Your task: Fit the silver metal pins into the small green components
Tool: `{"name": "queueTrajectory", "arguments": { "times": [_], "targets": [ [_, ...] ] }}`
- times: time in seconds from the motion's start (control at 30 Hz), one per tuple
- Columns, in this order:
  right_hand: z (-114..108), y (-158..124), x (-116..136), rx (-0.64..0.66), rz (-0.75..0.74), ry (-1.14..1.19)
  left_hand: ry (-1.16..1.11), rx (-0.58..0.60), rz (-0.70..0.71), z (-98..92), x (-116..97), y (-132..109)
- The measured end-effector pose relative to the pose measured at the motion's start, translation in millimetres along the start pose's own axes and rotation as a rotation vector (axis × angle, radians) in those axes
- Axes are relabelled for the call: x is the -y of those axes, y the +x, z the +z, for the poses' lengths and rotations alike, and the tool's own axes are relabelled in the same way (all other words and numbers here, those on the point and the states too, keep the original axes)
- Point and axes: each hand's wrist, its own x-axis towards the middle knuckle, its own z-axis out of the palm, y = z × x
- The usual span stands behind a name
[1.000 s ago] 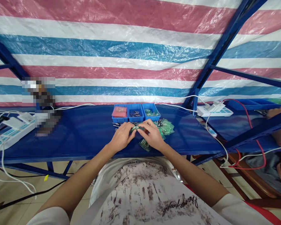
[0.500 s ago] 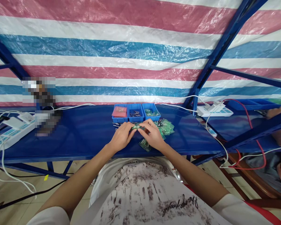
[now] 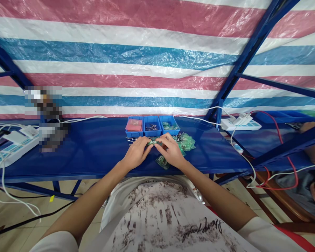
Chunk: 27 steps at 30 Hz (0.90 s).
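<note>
Between my fingertips is a small green packet point(image 3: 152, 142), pinched from both sides above the blue table; its details are too small to make out. My left hand point(image 3: 137, 151) grips its left end, thumb and fingers closed. On the other end my right hand point(image 3: 171, 150) is closed in the same way. Green plastic packets point(image 3: 186, 141) lie in a pile just right of my right hand, and more packets point(image 3: 162, 162) rest below it, partly covered. Thin dark pieces point(image 3: 131, 140) lie behind my left hand.
Behind my hands stand three blue bins: one with pink sheets point(image 3: 134, 125), one with thin dark metal pieces point(image 3: 152, 127), one with green packets point(image 3: 168, 125). White power strips point(image 3: 14, 148) with cables sit at left and right point(image 3: 241, 123). Another person's arm shows at far right.
</note>
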Motion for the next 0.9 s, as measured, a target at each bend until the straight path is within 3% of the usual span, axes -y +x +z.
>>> {"name": "queueTrajectory", "arguments": {
  "times": [0.9],
  "targets": [
    [0.7, -0.9, -2.5, 0.006, -0.031, -0.024, -0.028, 0.017, -0.002, -0.1, 0.2, -0.2]
  ]
}}
